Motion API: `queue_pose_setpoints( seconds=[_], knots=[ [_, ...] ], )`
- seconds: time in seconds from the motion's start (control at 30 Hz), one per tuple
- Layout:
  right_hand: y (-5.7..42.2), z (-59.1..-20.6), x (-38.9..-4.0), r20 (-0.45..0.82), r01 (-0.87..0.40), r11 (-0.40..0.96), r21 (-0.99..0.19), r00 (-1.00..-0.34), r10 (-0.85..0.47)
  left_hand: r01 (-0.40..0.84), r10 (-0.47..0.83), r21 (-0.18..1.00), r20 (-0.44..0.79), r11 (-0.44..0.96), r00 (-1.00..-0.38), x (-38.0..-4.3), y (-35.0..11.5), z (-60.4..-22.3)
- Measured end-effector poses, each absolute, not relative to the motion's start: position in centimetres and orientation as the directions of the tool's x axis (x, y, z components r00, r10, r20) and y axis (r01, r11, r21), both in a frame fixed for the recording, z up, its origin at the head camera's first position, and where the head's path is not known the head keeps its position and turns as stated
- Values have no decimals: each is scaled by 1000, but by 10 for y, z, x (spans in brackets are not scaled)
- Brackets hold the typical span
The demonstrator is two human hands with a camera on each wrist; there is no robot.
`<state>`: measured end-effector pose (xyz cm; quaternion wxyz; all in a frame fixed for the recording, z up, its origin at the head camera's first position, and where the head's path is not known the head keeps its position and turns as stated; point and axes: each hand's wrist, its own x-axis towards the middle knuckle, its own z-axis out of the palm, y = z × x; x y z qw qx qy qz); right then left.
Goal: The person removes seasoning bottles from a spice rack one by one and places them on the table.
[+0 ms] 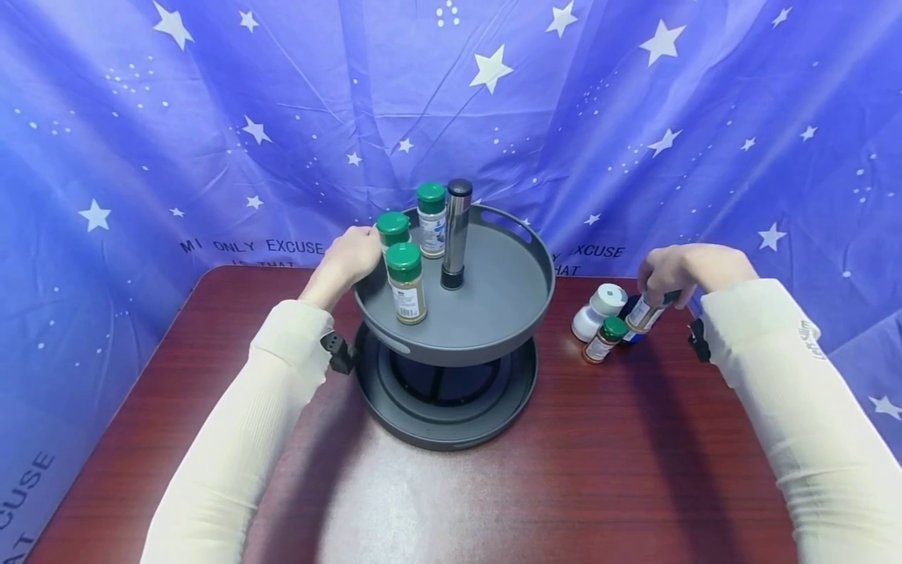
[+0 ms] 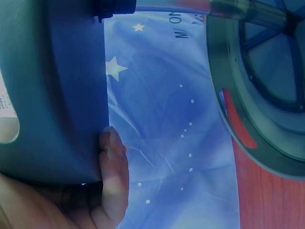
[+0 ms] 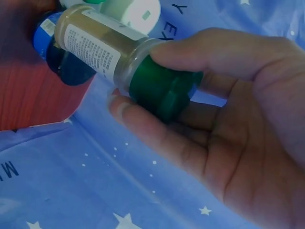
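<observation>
At the left side of a grey two-tier turntable (image 1: 493, 309), my left hand (image 1: 355, 255) grips the rim of the upper tray. Its fingers curl against the tray's underside in the left wrist view. Three green-capped spice jars (image 1: 408, 290) stand on the left part of that tray, beside the metal post (image 1: 456, 231). On the right, my right hand (image 1: 683, 270) pinches the green cap of a spice jar (image 3: 102, 45) between thumb and fingers. This jar is tilted, with tan contents and a white label, its base overlapping a dark container with a blue part (image 3: 62, 57).
Left of the held jar stand a white-lidded shaker (image 1: 597, 315) and a small green-capped jar (image 1: 604, 341). The turntable's lower tier (image 1: 451, 435) rests on the reddish wooden table (image 1: 564, 486). A blue star-patterned curtain (image 1: 303, 102) hangs behind the table.
</observation>
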<state>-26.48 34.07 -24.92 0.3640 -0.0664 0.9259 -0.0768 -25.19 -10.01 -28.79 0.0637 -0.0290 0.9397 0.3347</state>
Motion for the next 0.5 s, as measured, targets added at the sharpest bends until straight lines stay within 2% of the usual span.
queue_pose_setpoints(
  seconds=[0.23,0.5],
  knots=[
    [345,-259,-262,-640,-49,982,-184,-752,-158,-94,-9,628,-136,773,-991,-253,-100,-289],
    [351,-273,-258,-597,-122,988,-100,-786,-157,-90,-8,634,-130,768,-991,-253,-100,-290]
  ],
)
